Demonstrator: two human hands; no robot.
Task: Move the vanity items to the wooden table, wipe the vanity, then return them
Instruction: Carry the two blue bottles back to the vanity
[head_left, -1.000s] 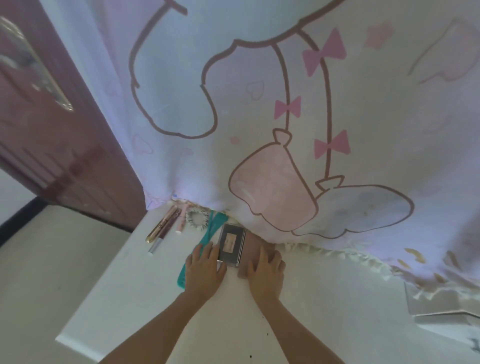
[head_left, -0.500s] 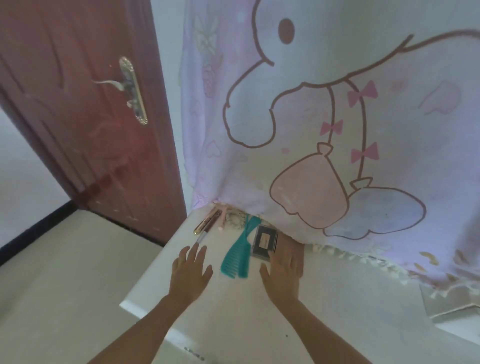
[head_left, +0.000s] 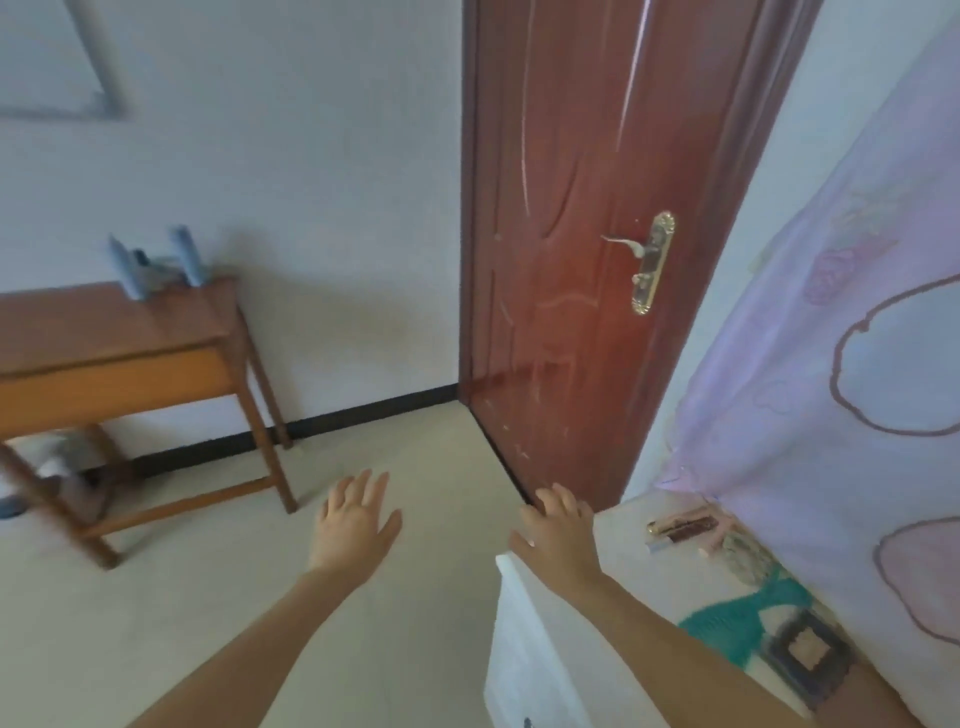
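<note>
Head view: nearest, at the lower right, the vanity (head_left: 535, 649) carries the task's things along its back edge, under the hem of a printed curtain (head_left: 831, 364). A dark square compact (head_left: 808, 649) lies closest, with a teal comb (head_left: 748, 618) just beside it. Further along that edge, something blurred that may be a hair tie (head_left: 743, 556) is made out, and then a few slim tubes (head_left: 680, 530) near the back corner by the door (head_left: 582, 260). All are smeared by motion, so finer detail cannot be read.

The right hand (head_left: 558, 540) is held flat with fingers spread over the vanity's end edge; whether it touches cannot be told. The left hand (head_left: 356, 525) is spread in the air above the floor. Nothing is gripped by either.

Well apart, against the far wall at the left, the wooden table (head_left: 119, 332) is seen, with two pale blue upright things (head_left: 184, 254) at its back right corner.

Since nothing is carried and the items lie on the vanity, the moving step is judged to be at its start. For the next move, a small item would need to be pinched off the back edge, clear of the curtain, and carried across the floor to the table.
</note>
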